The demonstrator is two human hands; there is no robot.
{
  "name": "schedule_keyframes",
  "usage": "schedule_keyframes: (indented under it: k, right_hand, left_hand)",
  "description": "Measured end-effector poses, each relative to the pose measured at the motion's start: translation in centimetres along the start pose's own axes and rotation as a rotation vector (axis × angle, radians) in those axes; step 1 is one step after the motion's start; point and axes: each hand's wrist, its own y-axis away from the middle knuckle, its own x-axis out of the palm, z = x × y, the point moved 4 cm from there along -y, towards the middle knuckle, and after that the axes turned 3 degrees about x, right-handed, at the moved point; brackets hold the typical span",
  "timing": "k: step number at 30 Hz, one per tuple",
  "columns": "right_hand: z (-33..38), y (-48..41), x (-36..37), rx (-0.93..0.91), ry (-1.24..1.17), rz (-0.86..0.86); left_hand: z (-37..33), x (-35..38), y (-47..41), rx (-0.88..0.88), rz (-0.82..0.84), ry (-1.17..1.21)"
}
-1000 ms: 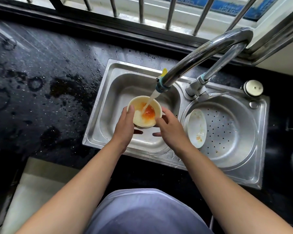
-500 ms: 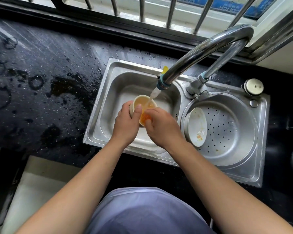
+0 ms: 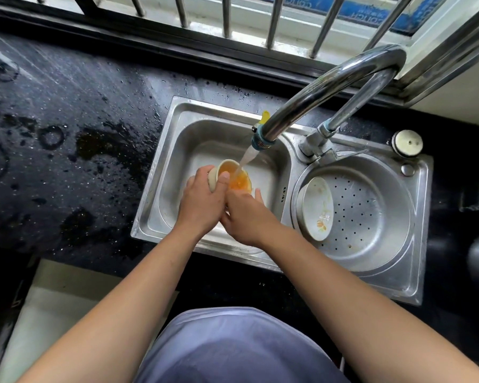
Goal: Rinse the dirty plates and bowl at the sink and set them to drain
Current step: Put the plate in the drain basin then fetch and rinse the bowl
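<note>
A cream bowl (image 3: 233, 174) with orange residue inside is tilted over the left sink basin (image 3: 177, 150), under running water from the faucet (image 3: 310, 106). My left hand (image 3: 201, 200) grips its left rim, thumb over the edge. My right hand (image 3: 246, 214) is against the bowl's near side, fingers on its lower wall. A white plate (image 3: 317, 208) with a small orange flower print leans on its edge at the left of the round perforated drain basin (image 3: 371, 217).
The black countertop (image 3: 67, 134) to the left is wet with puddles and ring marks. A round metal cap (image 3: 407, 143) sits at the sink's back right corner. Window bars (image 3: 227, 15) run behind the faucet.
The bowl has tipped further onto its side under the stream, and my hands have shifted closer together around it, the right hand moving under the near side.
</note>
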Motion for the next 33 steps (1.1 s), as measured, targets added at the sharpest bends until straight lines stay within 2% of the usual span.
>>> schedule_keyframes:
  k: [3, 9, 17, 23, 25, 30, 33]
  right_hand:
    - [0.1, -0.2, 0.2, -0.018, -0.034, -0.124]
    - [-1.1, 0.0, 0.1, -0.009, -0.22, -0.188]
    - [-1.5, 0.3, 0.7, 0.007, -0.226, -0.205]
    - [-2.0, 0.0, 0.3, 0.05, -0.47, -0.21]
    - [-2.1, -0.4, 0.2, 0.096, -0.637, -0.184]
    - [-2.5, -0.6, 1.0, 0.347, -1.433, -0.07]
    - [-3.2, -0.6, 1.8, 0.463, -1.743, 0.012]
  left_hand:
    - [0.0, -0.4, -0.5, -0.061, -0.024, 0.027]
    - [0.3, -0.8, 0.0, -0.14, 0.013, 0.233]
    - [2.7, -0.1, 1.1, -0.269, 0.096, 0.44]
    - [4.4, 0.7, 1.1, -0.45, 0.109, 0.697]
    - [4.5, 1.0, 1.2, -0.508, 0.138, 0.788]
    - [4.8, 1.9, 1.6, -0.568, 0.197, 0.939]
    - [4.3, 2.4, 1.6, -0.603, 0.202, 1.092]
